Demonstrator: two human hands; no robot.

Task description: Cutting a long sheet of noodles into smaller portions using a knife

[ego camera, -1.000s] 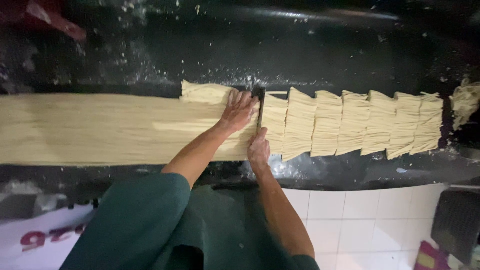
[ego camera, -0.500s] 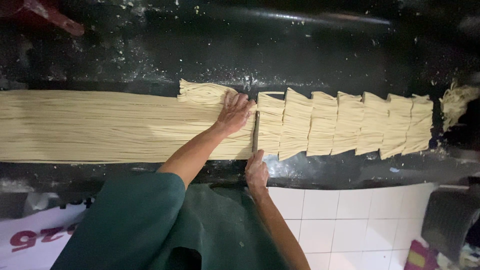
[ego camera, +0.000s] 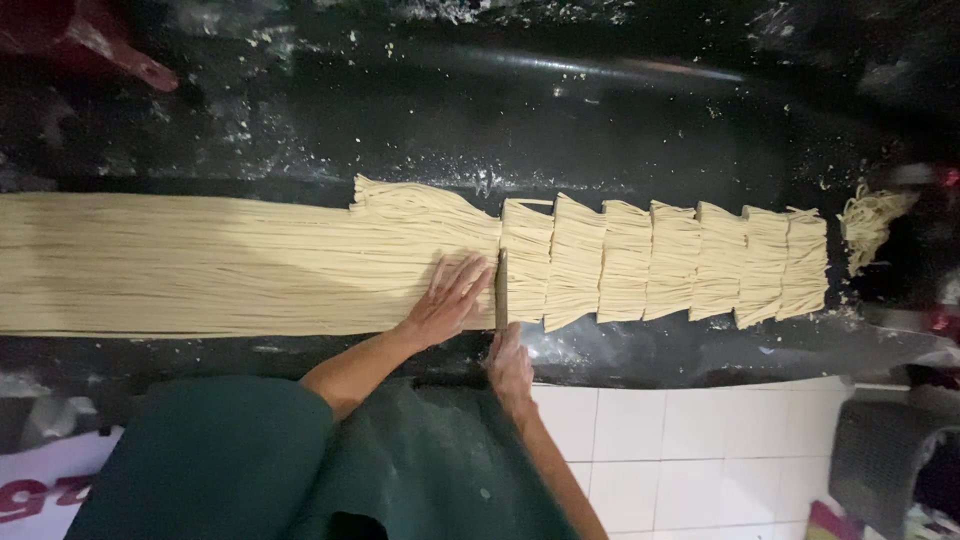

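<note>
A long flat band of pale yellow noodle strands (ego camera: 200, 265) lies across a black counter (ego camera: 500, 120). My left hand (ego camera: 447, 300) presses flat on the right end of that band, fingers spread. My right hand (ego camera: 510, 362) grips the handle of a knife (ego camera: 501, 290), whose blade stands across the noodles just right of my left hand. To the right of the blade lie several cut noodle bundles (ego camera: 660, 262) in a row, side by side.
A loose clump of noodle scraps (ego camera: 875, 222) sits at the far right of the counter. Flour and crumbs speckle the back of the counter. A red object (ego camera: 95, 40) lies at the back left. White floor tiles (ego camera: 660, 450) show below the counter edge.
The knife and my right hand have drawn back toward me along the cut. My left hand stays pressed on the noodles. The view has shifted slightly.
</note>
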